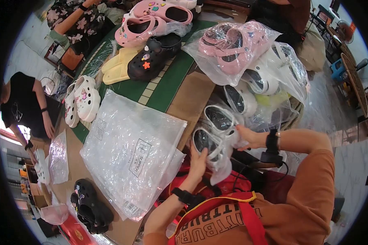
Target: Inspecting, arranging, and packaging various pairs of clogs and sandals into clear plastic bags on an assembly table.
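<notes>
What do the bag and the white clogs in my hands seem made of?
Bag: probably thin plastic film, glossy and translucent, judging by its creases and glare. Clogs: likely moulded foam or rubber, smooth, given rounded rims; finish partly hidden.

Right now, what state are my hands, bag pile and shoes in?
Held white clogs, in clear plastic
Left hand, closed on those clogs
Right hand, closed on that plastic
Right-side pink clogs, bagged
Far pink clogs, bagging unclear
Bag pile, lying flat
Yellow slippers, unbagged
Charmed white clogs, unbagged
Starred black clogs, unbagged
Nearer black clogs, unbagged
</notes>
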{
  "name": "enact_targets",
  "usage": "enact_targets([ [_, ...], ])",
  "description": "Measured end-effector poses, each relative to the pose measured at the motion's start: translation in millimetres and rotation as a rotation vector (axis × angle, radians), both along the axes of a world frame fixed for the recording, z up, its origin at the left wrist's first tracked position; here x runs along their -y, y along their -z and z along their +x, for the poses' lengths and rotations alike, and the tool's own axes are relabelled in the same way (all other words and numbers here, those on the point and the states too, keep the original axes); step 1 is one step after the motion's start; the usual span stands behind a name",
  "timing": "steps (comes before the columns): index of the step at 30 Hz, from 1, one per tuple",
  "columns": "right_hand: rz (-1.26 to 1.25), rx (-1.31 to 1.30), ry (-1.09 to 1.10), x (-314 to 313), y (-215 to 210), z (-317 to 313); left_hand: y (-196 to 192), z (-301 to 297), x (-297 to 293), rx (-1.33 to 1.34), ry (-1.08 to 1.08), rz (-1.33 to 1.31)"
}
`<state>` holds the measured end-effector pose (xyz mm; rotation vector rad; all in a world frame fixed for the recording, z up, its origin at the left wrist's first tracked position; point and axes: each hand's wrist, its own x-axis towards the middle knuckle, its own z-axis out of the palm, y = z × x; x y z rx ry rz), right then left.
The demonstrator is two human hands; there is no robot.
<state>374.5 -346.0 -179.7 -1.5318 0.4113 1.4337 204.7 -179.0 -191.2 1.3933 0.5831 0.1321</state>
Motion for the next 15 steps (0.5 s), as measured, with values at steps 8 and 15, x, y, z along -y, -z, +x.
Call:
enact_targets([
  [8,0.000,0.008,-0.119,41.7,61.3,10.8,35.9,10.2,-14.6,-0.234,0.162,-0.269],
  [15,0.261,1.034,-1.265,106.8,95.0,65.2,54.6,63.1,-4.4,-0.207,0.366,0.158],
])
